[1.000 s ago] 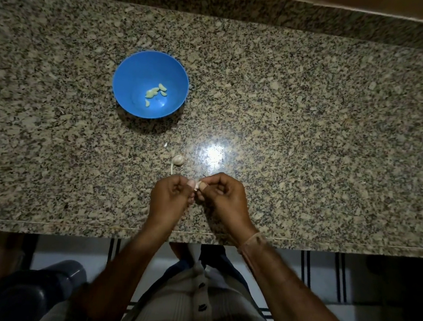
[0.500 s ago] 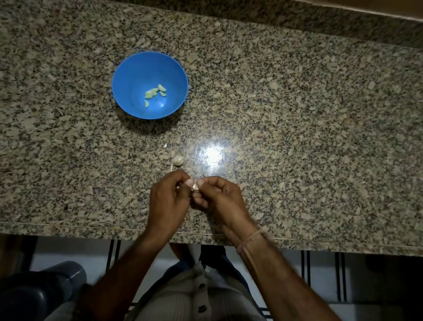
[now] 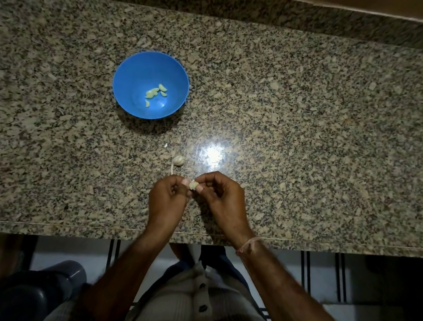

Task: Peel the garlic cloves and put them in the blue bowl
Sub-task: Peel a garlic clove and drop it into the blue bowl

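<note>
Far left, in the bowl (image 3: 133,76), a few peeled cloves (image 3: 156,93) already. Nearer and right of it, garlic (image 3: 178,160) on the tabletop (image 3: 309,143), unpeeled, just beyond the hands. Between left hand (image 3: 167,200) and right hand (image 3: 223,199), one clove (image 3: 193,185) pinched by both, skin seemingly partway off. Likely mid-task. Near edge under the wrists; ample room rightward
</note>
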Motion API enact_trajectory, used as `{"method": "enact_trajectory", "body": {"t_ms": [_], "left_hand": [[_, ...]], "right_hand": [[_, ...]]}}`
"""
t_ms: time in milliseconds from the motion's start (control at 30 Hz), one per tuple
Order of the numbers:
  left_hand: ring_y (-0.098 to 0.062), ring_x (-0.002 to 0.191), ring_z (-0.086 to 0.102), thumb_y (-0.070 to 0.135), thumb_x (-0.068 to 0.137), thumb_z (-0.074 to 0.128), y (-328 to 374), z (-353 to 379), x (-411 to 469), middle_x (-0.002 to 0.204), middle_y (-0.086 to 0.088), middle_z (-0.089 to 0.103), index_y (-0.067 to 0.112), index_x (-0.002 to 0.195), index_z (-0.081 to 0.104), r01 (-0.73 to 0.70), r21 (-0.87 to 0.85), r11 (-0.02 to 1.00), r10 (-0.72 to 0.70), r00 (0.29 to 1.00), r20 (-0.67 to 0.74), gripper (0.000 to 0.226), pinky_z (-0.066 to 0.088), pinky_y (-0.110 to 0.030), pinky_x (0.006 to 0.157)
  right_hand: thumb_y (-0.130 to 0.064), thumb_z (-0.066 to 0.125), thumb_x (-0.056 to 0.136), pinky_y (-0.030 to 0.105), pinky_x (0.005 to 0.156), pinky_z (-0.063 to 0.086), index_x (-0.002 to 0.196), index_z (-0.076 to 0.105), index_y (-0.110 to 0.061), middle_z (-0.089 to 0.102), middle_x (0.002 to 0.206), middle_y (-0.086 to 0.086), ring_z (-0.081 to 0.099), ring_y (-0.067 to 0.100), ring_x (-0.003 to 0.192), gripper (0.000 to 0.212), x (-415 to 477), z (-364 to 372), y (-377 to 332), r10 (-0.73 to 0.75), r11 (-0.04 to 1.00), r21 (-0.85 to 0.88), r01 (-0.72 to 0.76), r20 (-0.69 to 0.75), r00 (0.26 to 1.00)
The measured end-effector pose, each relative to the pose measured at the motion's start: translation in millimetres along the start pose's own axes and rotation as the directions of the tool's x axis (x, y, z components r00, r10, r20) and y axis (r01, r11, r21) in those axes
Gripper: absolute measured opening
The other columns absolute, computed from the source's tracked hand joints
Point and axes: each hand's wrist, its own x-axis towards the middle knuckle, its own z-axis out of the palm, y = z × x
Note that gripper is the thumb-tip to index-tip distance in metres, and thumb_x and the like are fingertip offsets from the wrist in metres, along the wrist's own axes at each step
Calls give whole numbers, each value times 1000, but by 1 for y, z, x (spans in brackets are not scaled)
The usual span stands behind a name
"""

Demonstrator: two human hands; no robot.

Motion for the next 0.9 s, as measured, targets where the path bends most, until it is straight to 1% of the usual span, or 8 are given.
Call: {"method": "enact_trajectory", "body": {"t_ms": [133, 233, 367, 433, 533, 700, 833, 900], "left_hand": [[-8, 61, 56, 16, 107, 55, -1, 1, 2, 71, 2, 67, 8, 98, 73, 135, -235, 962, -106, 985, 133, 22, 45, -25, 57], [-12, 61, 50, 15, 107, 54, -3, 3, 3, 68, 1, 60, 3, 100, 70, 205, -330, 921, -152, 972, 180, 21, 40, -28, 56], [-15, 60, 47, 28, 107, 56, -7, 0, 2, 66, 1, 57, 14, 90, 69, 18, -133, 991, -3, 994, 110, 26, 37, -33, 57], [-11, 61, 49, 29, 108, 54, -4, 0, 3, 69, 0, 59, 14, 89, 68, -41, -76, 996, 48, 994, 95, 27, 40, -30, 56], [-1, 56, 42, 22, 109, 49, 3, 1, 1, 68, 2, 53, 10, 87, 61, -97, -33, 995, 100, 990, 98, 28, 35, -19, 53], [-3, 58, 37, 20, 112, 41, -1, 5, 1, 70, 8, 46, 19, 87, 52, -65, -64, 996, 74, 985, 153, 27, 33, -28, 56], [-10, 69, 45, 19, 112, 40, -5, 5, 4, 82, -5, 56, 12, 95, 52, -144, 0, 990, 142, 978, 151, 21, 38, -33, 62], [-13, 69, 50, 20, 111, 46, -7, 2, 6, 83, -6, 62, 12, 95, 57, -182, 42, 982, 175, 976, 130, 21, 40, -32, 61]], "right_hand": [[-6, 77, 91, 48, 91, 62, 103, 78, -14, 78, 97, 5, 74, 31, 96, 15, 2, 1, 3, 29, 996, 87, -30, 10, 1000], [-1, 76, 91, 42, 89, 62, 105, 77, -14, 78, 100, 2, 74, 26, 96, 19, 3, 1, 4, 8, 998, 58, -8, -10, 1000], [-2, 77, 91, 30, 86, 61, 105, 77, -10, 78, 100, -1, 75, 16, 95, 16, 1, 1, 2, -122, 992, -16, 122, 1, 993], [-1, 77, 91, 24, 79, 59, 100, 78, -6, 78, 93, 2, 75, 14, 89, 10, 2, 1, 1, -112, 994, -8, 112, -7, 994], [1, 75, 91, 24, 74, 59, 95, 77, 0, 78, 89, 11, 76, 20, 85, 4, 3, 2, -1, -34, 995, 98, 36, -21, 999], [-5, 75, 94, 38, 73, 61, 95, 75, 3, 76, 88, 19, 70, 29, 78, 8, 5, 3, 1, 144, 956, 256, -145, 22, 989], [2, 69, 96, 25, 70, 60, 100, 70, 11, 74, 84, 18, 68, 20, 72, 11, 8, 2, -2, 325, 821, 453, -348, 130, 937], [-2, 71, 96, 29, 73, 62, 98, 74, 6, 76, 87, 20, 71, 21, 74, 8, 8, 1, 0, 293, 861, 408, -305, 94, 952]]}}
